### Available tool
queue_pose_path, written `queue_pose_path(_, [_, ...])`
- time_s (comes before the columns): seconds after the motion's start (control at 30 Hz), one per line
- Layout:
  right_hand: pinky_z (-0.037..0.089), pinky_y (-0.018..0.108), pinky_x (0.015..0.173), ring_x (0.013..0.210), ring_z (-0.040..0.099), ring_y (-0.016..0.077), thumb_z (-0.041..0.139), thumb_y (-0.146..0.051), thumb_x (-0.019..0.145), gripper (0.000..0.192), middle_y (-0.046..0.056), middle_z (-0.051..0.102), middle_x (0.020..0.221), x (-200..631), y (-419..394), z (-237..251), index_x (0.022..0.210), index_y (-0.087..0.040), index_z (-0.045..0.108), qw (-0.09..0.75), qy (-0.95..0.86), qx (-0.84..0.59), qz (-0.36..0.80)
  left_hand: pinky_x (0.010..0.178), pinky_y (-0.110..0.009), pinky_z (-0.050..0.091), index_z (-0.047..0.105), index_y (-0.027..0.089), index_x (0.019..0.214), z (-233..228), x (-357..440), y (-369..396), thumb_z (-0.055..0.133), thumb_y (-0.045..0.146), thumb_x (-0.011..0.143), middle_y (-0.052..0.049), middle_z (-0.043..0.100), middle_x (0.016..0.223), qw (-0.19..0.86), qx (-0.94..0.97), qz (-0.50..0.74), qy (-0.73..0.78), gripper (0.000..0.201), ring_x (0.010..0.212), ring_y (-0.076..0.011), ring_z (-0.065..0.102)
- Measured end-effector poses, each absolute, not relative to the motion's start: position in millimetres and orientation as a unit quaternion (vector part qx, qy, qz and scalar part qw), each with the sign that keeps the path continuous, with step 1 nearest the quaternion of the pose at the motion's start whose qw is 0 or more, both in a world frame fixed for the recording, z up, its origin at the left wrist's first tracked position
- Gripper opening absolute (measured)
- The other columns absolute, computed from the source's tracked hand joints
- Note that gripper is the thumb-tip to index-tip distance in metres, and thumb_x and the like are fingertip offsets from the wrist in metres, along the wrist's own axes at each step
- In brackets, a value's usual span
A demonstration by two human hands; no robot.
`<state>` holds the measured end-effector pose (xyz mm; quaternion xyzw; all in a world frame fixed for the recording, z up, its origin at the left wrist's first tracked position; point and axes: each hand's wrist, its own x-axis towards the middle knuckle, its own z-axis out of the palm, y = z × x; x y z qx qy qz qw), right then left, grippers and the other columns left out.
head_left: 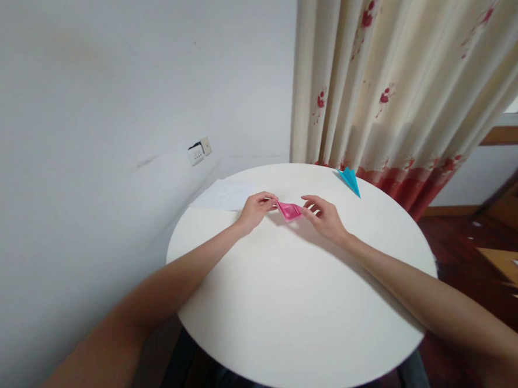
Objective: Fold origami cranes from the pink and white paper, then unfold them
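Pink paper (289, 211), tip perhaps behind right hand (326, 218)

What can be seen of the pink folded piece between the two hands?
The pink folded piece is small and looks like thin, slightly shiny paper, with creases and a darker pink fold facing up. It narrows toward both ends and dips to a blunt point in the middle. The left hand pinches its left end; the right hand has its thumb at the right end. It is over the white round table; whether it touches the top is unclear.
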<state>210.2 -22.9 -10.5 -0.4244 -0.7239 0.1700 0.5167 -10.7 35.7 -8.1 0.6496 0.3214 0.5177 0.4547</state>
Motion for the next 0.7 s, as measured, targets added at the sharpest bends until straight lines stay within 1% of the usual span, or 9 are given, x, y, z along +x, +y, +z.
queue_pose_path(0.07, [0.046, 0.024, 0.059, 0.070, 0.060, 0.0140, 0.055, -0.042, 0.087, 0.031, 0.006, 0.068, 0.092, 211, -22, -12, 0.104, -0.018, 0.067, 0.494, -0.742, -0.427, 0.153, 0.082, -0.036, 0.052, 0.067, 0.014, 0.083, -13, -12, 38, 0.071, 0.040, 0.071, -0.005, 0.066, 0.085, 0.464, 0.667, 0.480, 0.330, 0.029, 0.080, -0.0158, 0.063])
queue_pose_path(0.13, [0.046, 0.026, 0.064, 0.072, 0.059, 0.0151, 0.050, -0.040, 0.090, 0.030, 0.007, 0.068, 0.089, 213, -19, -15, 0.094, -0.017, 0.069, 0.481, -0.749, -0.436, 0.134, 0.082, -0.035, 0.051, 0.067, 0.014, 0.085, -18, -14, 40, 0.071, 0.041, 0.072, -0.006, 0.067, 0.087, 0.471, 0.686, 0.439, 0.340, 0.031, 0.081, -0.0163, 0.062])
queue_pose_path(0.23, [0.045, 0.028, 0.068, 0.072, 0.058, 0.0159, 0.047, -0.037, 0.092, 0.031, 0.007, 0.069, 0.085, 215, -14, -20, 0.088, -0.016, 0.070, 0.469, -0.744, -0.459, 0.128, 0.083, -0.035, 0.050, 0.064, 0.014, 0.094, -22, -17, 43, 0.064, 0.047, 0.078, -0.009, 0.067, 0.097, 0.485, 0.689, 0.408, 0.352, 0.037, 0.089, -0.0176, 0.063])
queue_pose_path(0.3, [0.045, 0.029, 0.069, 0.073, 0.059, 0.0162, 0.047, -0.036, 0.092, 0.030, 0.007, 0.069, 0.086, 215, -11, -22, 0.088, -0.016, 0.070, 0.461, -0.743, -0.467, 0.136, 0.082, -0.034, 0.050, 0.061, 0.016, 0.103, -22, -17, 43, 0.056, 0.051, 0.083, -0.010, 0.065, 0.105, 0.485, 0.684, 0.404, 0.366, 0.042, 0.094, -0.0185, 0.062])
queue_pose_path(0.37, [0.045, 0.028, 0.070, 0.075, 0.059, 0.0164, 0.047, -0.033, 0.092, 0.028, 0.007, 0.068, 0.088, 214, -11, -22, 0.090, -0.016, 0.070, 0.450, -0.750, -0.464, 0.140, 0.082, -0.034, 0.050, 0.060, 0.017, 0.107, -21, -16, 42, 0.053, 0.053, 0.085, -0.010, 0.065, 0.107, 0.453, 0.698, 0.401, 0.383, 0.044, 0.095, -0.0192, 0.061])
queue_pose_path(0.47, [0.045, 0.027, 0.070, 0.078, 0.058, 0.0159, 0.048, -0.031, 0.091, 0.026, 0.007, 0.066, 0.092, 212, -17, -17, 0.098, -0.017, 0.069, 0.421, -0.782, -0.438, 0.138, 0.085, -0.033, 0.048, 0.061, 0.018, 0.112, -18, -14, 37, 0.060, 0.048, 0.082, -0.010, 0.062, 0.113, 0.366, 0.757, 0.390, 0.374, 0.042, 0.099, -0.0198, 0.059])
queue_pose_path(0.57, [0.045, 0.026, 0.071, 0.074, 0.058, 0.0132, 0.055, -0.034, 0.089, 0.027, 0.007, 0.061, 0.102, 211, -25, -11, 0.109, -0.021, 0.067, 0.363, -0.836, -0.391, 0.130, 0.083, -0.031, 0.049, 0.057, 0.023, 0.123, -16, -14, 30, 0.067, 0.040, 0.078, -0.009, 0.055, 0.123, 0.324, 0.826, 0.336, 0.316, 0.048, 0.105, -0.0198, 0.055])
queue_pose_path(0.63, [0.045, 0.026, 0.071, 0.068, 0.056, 0.0103, 0.059, -0.036, 0.087, 0.028, 0.007, 0.057, 0.109, 211, -30, -9, 0.112, -0.025, 0.067, 0.318, -0.867, -0.365, 0.119, 0.082, -0.030, 0.049, 0.060, 0.023, 0.118, -15, -15, 28, 0.071, 0.037, 0.076, -0.008, 0.055, 0.119, 0.305, 0.862, 0.296, 0.276, 0.046, 0.102, -0.0188, 0.056])
queue_pose_path(0.7, [0.044, 0.025, 0.070, 0.064, 0.055, 0.0081, 0.061, -0.033, 0.086, 0.025, 0.006, 0.055, 0.111, 211, -31, -9, 0.109, -0.026, 0.068, 0.293, -0.881, -0.356, 0.105, 0.081, -0.030, 0.048, 0.065, 0.021, 0.104, -13, -17, 27, 0.074, 0.035, 0.073, -0.007, 0.058, 0.110, 0.280, 0.880, 0.283, 0.261, 0.036, 0.094, -0.0172, 0.058])
